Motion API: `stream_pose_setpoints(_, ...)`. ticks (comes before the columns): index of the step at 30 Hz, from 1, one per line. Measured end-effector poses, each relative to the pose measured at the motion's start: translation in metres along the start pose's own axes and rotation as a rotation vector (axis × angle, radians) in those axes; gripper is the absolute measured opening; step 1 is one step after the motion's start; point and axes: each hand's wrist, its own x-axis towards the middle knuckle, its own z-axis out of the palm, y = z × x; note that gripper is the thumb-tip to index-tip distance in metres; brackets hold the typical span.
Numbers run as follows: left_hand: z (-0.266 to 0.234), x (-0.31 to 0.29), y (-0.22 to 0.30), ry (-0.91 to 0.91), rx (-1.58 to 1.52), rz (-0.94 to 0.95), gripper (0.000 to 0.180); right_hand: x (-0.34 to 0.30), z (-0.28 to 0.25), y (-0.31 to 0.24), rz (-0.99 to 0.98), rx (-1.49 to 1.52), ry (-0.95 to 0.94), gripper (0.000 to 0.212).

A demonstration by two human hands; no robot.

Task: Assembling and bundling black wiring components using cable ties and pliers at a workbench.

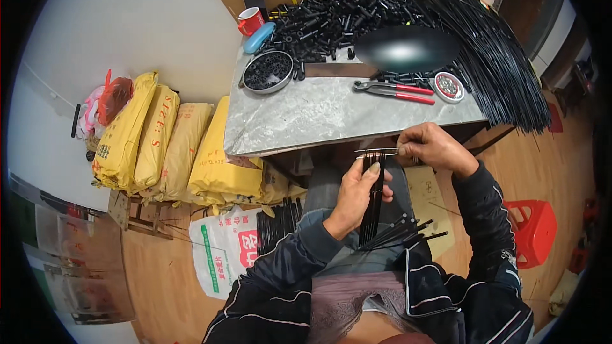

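Note:
My left hand (352,196) is closed around a small bundle of thin black rods (370,223), held upright over my lap with the thumb across the front. My right hand (437,148), to the right of the bundle's top, pinches a thin, pale, straight piece like a wire or needle (376,150). That piece lies level across the upper ends of the rods; whether it touches them I cannot tell. On my lap lie more black rods with knobbed ends (400,229), fanned toward the right. Part of the bundle is hidden by my left fingers.
On the grey table (293,121) sit red-handled pliers (408,93), a round tin of small metal parts (449,87), a bowl of black rings (268,71) and heaped black tubes (325,22). Long black rods (503,64) overhang its right end. Yellow sacks (156,140) stand left, a red stool (532,232) right.

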Motion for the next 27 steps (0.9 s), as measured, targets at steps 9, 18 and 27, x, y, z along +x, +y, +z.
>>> stream_pose_setpoints(9,-0.012,0.005,0.006,0.063,0.388,0.198,0.020,0.001,-0.014,0.018,0.146,0.397,-0.188,0.045)
stream_pose_setpoints(18,-0.023,0.027,0.008,-0.057,0.549,0.216,0.024,-0.004,0.107,0.045,0.147,1.099,-0.062,0.026)
stream_pose_setpoints(27,-0.075,0.149,0.164,0.097,1.158,0.448,0.029,0.000,0.101,0.033,0.362,1.391,-0.038,0.032)
